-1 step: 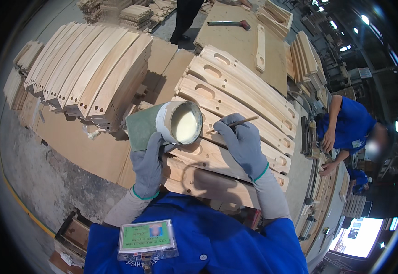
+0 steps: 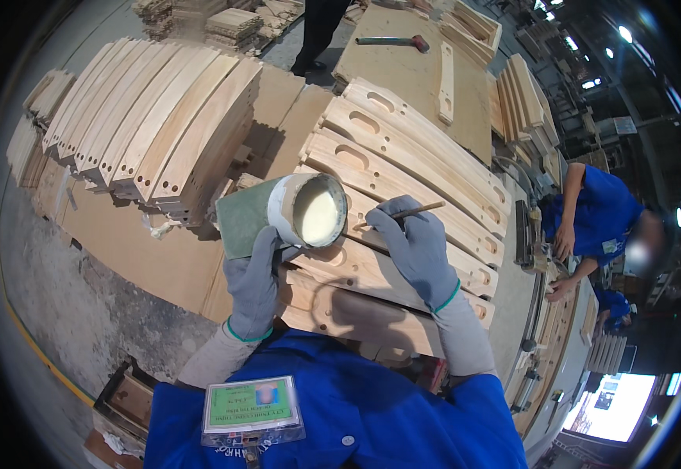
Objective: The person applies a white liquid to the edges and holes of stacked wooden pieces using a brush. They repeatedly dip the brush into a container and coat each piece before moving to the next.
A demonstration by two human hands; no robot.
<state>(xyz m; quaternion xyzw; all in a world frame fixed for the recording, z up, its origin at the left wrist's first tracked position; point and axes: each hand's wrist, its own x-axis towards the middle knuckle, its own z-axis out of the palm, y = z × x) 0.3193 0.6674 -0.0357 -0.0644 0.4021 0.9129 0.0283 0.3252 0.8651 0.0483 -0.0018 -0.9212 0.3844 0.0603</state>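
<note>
My left hand (image 2: 253,273), in a grey glove, is closed around a pot (image 2: 279,209) with a grey-green body and a white band. Its round mouth tips toward me, showing thick cream-coloured liquid (image 2: 317,217) inside. My right hand (image 2: 414,248), also gloved, pinches a thin wooden stick (image 2: 422,209) just right of the pot, above the boards. Beneath both hands lies a row of pale wooden boards (image 2: 426,184) with oval slots and small round holes. The lower end of the stick is partly hidden by my fingers.
Stacked curved wooden pieces (image 2: 149,117) stand on cardboard at the left. A hammer (image 2: 393,41) and a single slotted board (image 2: 446,82) lie on the far table. At the right, a co-worker in blue (image 2: 602,211) handles wood beside a clamp rail (image 2: 529,344).
The stick in my right hand has shifted very slightly at its upper end. The co-worker's hand at the right has moved a little. My left hand and the pot stay put.
</note>
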